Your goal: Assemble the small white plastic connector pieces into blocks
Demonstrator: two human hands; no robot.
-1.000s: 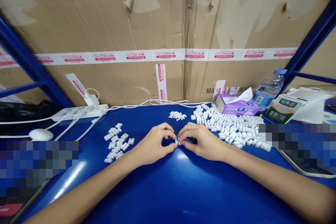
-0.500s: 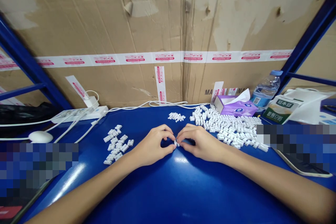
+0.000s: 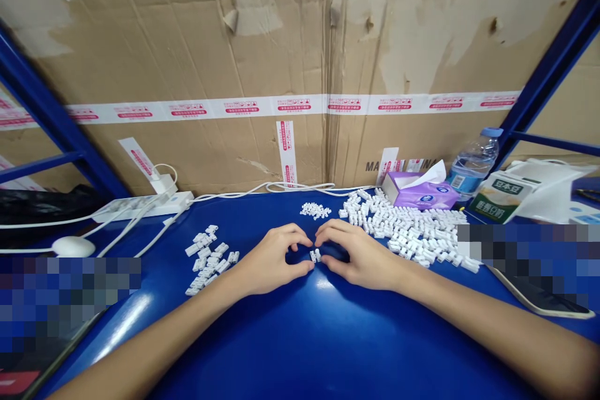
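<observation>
By the look of it, at the step of handling a pair of small white pieces (image 3: 313,255) on the blue desk (image 3: 300,344), right between the fingertips of the left hand (image 3: 276,259) and the right hand (image 3: 362,256). On the left, fingers loosely arched, thumb and forefinger parted, nothing visibly gripped. On the right, the same relaxed arch, thumb tip just beside the pair; impossible to tell whether touching. Just beyond both hands, a little heap of tiny white bits (image 3: 315,210). Left of the left hand, a loose group of white pieces (image 3: 205,271); beyond the right hand, a larger spread of white pieces (image 3: 415,231). Next, probably a need for light, exact fingertip pressure, without nudging either piece askew.
</observation>
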